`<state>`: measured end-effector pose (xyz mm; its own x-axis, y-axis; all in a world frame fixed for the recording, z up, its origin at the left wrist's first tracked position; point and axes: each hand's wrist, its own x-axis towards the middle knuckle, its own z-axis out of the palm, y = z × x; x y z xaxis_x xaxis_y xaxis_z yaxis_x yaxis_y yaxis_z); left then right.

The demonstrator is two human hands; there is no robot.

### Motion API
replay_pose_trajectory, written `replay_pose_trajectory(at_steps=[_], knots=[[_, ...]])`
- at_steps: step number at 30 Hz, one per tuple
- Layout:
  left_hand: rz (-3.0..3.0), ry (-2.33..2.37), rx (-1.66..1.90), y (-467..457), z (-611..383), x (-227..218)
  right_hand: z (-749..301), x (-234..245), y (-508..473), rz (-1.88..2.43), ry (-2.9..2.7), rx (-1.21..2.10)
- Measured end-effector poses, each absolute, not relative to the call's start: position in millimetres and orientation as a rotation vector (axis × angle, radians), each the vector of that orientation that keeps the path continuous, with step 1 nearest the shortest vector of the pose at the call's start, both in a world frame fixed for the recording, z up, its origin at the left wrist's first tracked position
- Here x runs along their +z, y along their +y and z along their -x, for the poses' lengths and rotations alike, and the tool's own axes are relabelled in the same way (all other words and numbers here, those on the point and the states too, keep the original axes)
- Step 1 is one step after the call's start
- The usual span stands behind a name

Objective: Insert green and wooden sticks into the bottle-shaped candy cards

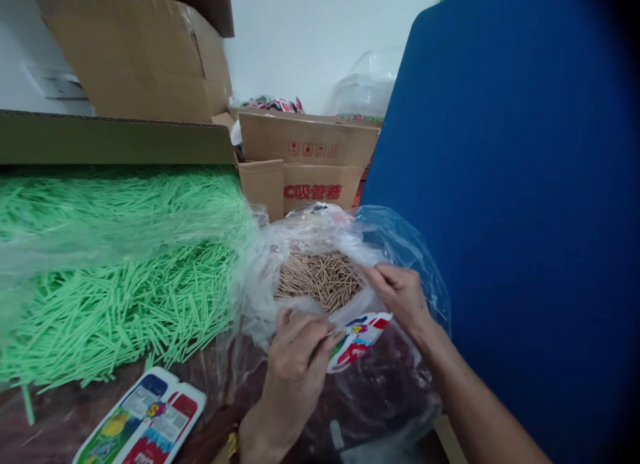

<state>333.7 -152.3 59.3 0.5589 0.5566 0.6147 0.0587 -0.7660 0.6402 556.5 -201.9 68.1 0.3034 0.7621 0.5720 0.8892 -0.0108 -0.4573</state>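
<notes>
In the middle of the head view, a clear plastic bag (260,304) lies open around many short, thin brown sticks (323,277). My left hand (297,357) is at the bag's near rim, its fingers closed on a colourful printed packet (357,341). The packet is tilted and partly hidden by the fingers. On the bag's right side, my right hand (397,294) is closed on the plastic edge. Lower left lies a two-part printed packet (145,421), with green, yellow, red and blue print.
Loose bright green sticks (135,304) fill the left, partly under clear plastic. Cardboard boxes (310,141) stand behind, one with red lettering. A large blue panel (510,204) rises on the right. A clear plastic container (367,84) is at the back.
</notes>
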Motion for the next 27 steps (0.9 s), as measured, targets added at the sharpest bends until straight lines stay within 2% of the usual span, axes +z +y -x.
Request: replay_pose_trajectory(at_steps=[2,4,9,12,17,24,27], knots=[[-2.253,0.386,1.135,-154.5,-331.8,63.7,-557.3,81.7,-204.2,1.779,-1.48,-0.231],[-2.254,0.373,1.063,-163.3,-324.7,47.7,-555.3,77.3,-216.7,1.834,-1.634,-0.101],[-2.099,0.593,0.758,-195.5,-303.2,-32.2,-545.6,8.6,-265.0,2.058,-1.968,0.175],[-1.905,0.744,0.548,-204.9,-300.6,-57.3,-546.1,-26.5,-278.5,2.132,-1.989,0.233],[-1.614,0.905,0.49,-196.3,-308.7,-49.5,-552.3,-41.6,-264.6,2.144,-1.896,0.283],[-1.287,0.804,0.674,-191.0,-292.0,-40.3,-566.9,-41.1,-267.5,2.081,-1.801,0.463],[-1.179,0.853,0.816,-185.2,-274.9,-40.3,-573.3,-25.4,-261.8,2.027,-1.811,0.307]])
